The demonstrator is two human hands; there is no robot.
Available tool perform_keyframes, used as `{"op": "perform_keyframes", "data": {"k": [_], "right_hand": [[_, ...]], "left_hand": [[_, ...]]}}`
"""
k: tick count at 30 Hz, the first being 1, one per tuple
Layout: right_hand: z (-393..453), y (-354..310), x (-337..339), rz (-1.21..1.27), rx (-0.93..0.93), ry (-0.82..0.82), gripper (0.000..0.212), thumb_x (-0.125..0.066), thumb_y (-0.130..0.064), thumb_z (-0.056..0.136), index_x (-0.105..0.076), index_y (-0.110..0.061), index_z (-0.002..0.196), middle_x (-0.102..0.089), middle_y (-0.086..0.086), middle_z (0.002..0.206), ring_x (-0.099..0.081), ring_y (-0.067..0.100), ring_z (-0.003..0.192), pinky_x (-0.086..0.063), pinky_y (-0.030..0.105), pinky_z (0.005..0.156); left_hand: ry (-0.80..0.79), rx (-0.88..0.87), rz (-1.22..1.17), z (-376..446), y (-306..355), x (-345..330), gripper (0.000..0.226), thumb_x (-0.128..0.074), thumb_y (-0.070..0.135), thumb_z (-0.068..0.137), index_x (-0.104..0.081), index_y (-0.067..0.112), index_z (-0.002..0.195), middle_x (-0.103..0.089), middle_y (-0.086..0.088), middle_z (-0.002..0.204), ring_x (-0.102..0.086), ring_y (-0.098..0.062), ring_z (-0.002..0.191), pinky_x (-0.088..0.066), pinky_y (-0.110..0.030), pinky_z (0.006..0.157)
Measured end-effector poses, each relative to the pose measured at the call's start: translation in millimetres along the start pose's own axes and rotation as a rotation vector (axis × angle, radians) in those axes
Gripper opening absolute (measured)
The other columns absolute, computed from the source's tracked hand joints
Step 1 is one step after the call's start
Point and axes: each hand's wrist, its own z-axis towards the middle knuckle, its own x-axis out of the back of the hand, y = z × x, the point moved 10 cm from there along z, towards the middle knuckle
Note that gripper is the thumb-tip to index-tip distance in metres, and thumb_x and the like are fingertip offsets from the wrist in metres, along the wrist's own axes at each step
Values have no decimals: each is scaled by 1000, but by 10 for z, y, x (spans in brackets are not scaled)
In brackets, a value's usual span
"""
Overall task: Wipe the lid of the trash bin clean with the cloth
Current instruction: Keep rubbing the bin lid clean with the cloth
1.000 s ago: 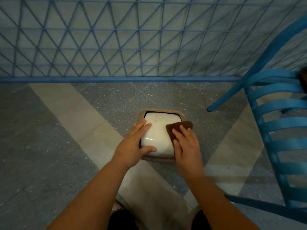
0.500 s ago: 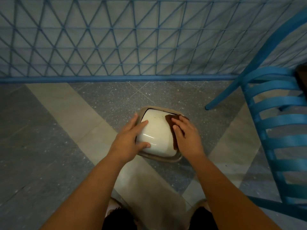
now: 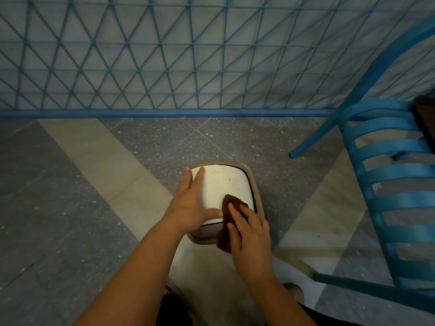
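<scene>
Head view: right hand (image 3: 249, 234), fingers flat, presses the brown cloth (image 3: 229, 208) on the near right of the white lid (image 3: 223, 184). Left hand (image 3: 190, 205) spread, steadying the lid's left side. Judged: cloth soft, limp; lid smooth, likely tips, so brace it.

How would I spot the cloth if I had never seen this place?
Find the blue chair on the right; left of it stands a small bin with a white lid. The cloth is the dark brown patch on the lid's near right corner, under the right hand.
</scene>
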Motion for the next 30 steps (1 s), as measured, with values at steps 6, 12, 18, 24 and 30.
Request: {"op": "perform_keyframes", "data": {"k": [6, 12, 18, 24, 30], "right_hand": [[-57, 33, 25, -11, 161, -24, 50, -59, -6, 89, -53, -30, 132, -50, -1, 140, -43, 23, 126, -31, 30, 105], [-89, 127, -10, 58, 134, 12, 48, -53, -18, 94, -43, -37, 137, -35, -16, 143, -25, 5, 130, -21, 23, 106], [-98, 479, -33, 142, -166, 68, 40, -44, -24, 98, -43, -31, 137, -47, -6, 143, -33, 10, 130, -23, 21, 105], [-119, -57, -121, 115, 134, 9, 45, -37, -27, 97, -29, -43, 139, -28, -20, 146, -16, 0, 133, -10, 17, 107], [100, 552, -93, 303, -206, 33, 42, -36, -15, 100, -39, -31, 138, -45, -3, 145, -35, 15, 136, -27, 30, 113]], "left_hand": [[78, 55, -50, -73, -18, 33, 122, -84, 38, 65, 3, 33, 150, 8, 12, 156, -3, -20, 144, -19, -39, 116], [11, 30, -84, -177, 18, -206, 124, -79, 32, 73, 21, 31, 146, 29, 9, 154, 12, -16, 146, -9, -37, 119], [-12, 45, -113, -142, -38, -286, 121, -75, 28, 77, 26, 33, 144, 36, 11, 151, 22, -15, 143, -1, -36, 118], [107, -34, -173, -98, 11, -265, 79, -42, 30, 97, 19, 32, 146, 30, 7, 154, 26, -10, 140, 9, -35, 117], [230, -46, -71, -184, 11, -250, 71, -34, 33, 100, 22, 32, 145, 30, 8, 153, 26, -11, 141, 11, -34, 117]]}}
